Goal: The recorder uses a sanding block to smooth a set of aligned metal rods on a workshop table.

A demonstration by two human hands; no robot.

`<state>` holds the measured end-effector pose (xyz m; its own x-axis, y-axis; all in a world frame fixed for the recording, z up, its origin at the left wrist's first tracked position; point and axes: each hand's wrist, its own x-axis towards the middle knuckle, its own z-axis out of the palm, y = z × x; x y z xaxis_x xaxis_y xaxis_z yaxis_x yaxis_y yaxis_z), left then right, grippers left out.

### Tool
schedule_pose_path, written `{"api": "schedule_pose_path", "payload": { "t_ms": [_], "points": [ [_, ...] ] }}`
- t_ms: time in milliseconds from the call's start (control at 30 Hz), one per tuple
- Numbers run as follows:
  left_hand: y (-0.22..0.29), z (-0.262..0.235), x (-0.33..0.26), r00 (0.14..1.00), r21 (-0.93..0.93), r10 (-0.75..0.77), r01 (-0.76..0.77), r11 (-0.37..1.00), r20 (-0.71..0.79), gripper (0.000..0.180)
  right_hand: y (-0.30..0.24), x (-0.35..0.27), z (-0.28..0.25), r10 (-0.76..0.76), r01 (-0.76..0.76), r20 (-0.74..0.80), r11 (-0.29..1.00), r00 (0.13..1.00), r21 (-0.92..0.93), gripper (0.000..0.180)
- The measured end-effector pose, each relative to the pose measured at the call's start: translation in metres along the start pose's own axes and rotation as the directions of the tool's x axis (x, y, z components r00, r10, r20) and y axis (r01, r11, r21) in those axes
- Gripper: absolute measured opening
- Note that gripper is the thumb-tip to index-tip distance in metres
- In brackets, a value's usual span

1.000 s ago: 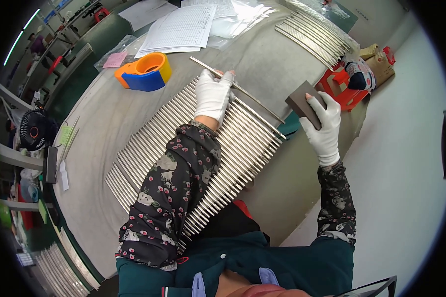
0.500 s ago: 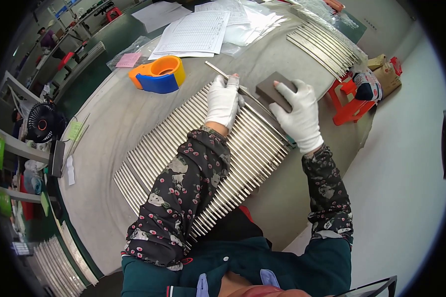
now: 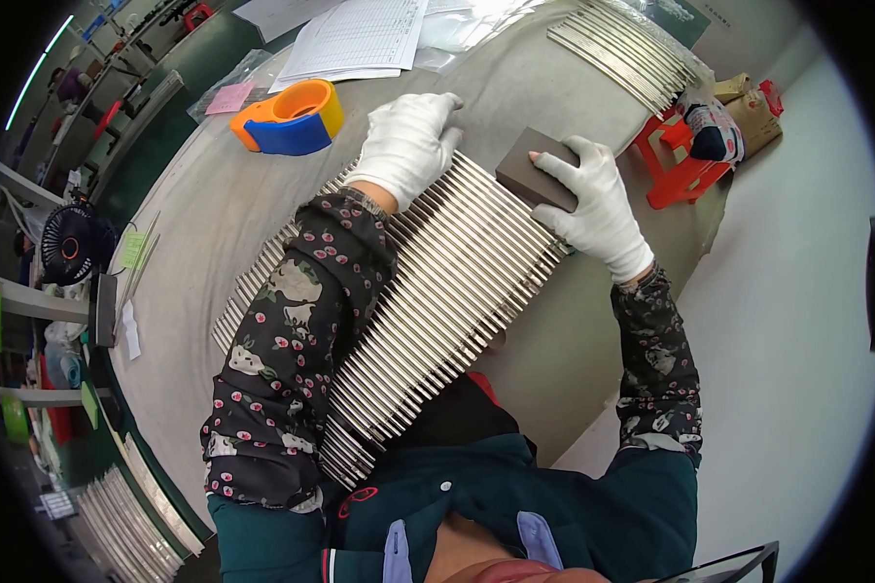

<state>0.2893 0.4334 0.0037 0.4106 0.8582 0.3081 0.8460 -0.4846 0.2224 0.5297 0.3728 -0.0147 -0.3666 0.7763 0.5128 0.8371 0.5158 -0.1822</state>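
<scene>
Metal rods (image 3: 447,272): a close row across the centre of the frame, lying on the table (image 3: 506,112). Grey block (image 3: 530,167): right of upper centre, beside the row's upper-right edge; contact with the rods unclear from this angle.

Right hand (image 3: 593,214), white-gloved: fingers closed around the block's near part. Left hand (image 3: 405,144), also gloved: over the row's upper end, fingers bent; underside hidden, so cannot tell whether a rod is held.

Handling (judged): rods stiff, light singly, smooth, likely to slide under glove fabric; take one near mid-length, between thumb and fingers. Block appears firm, probably light, matt enough not to slip; best held across opposite side faces, broad face left free.
</scene>
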Motion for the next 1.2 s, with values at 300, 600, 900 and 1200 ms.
{"api": "schedule_pose_path", "payload": {
  "t_ms": [300, 600, 900, 1200],
  "points": [
    [-0.015, 0.003, -0.032, 0.914, -0.012, 0.270, -0.280, 0.960, 0.302, 0.055, -0.009, -0.067, -0.016, 0.305, -0.251, -0.245, 0.941, 0.920, 0.228, 0.052],
    [-0.057, 0.015, -0.024, 0.992, 0.061, 0.003, -0.011, 0.998, 0.127, 0.062, -0.044, -0.116, -0.034, 0.315, -0.307, -0.154, 0.949, 0.936, 0.075, 0.050],
    [-0.056, 0.010, -0.025, 0.984, 0.046, 0.045, -0.054, 0.997, 0.170, 0.056, -0.037, -0.106, -0.035, 0.201, -0.187, -0.122, 0.976, 0.972, 0.115, 0.055],
    [0.011, 0.014, -0.042, 0.858, -0.007, 0.451, -0.464, 0.886, 0.244, 0.068, -0.054, -0.082, -0.038, 0.136, -0.127, -0.029, 0.970, 0.990, 0.207, 0.050]
  ]
}}
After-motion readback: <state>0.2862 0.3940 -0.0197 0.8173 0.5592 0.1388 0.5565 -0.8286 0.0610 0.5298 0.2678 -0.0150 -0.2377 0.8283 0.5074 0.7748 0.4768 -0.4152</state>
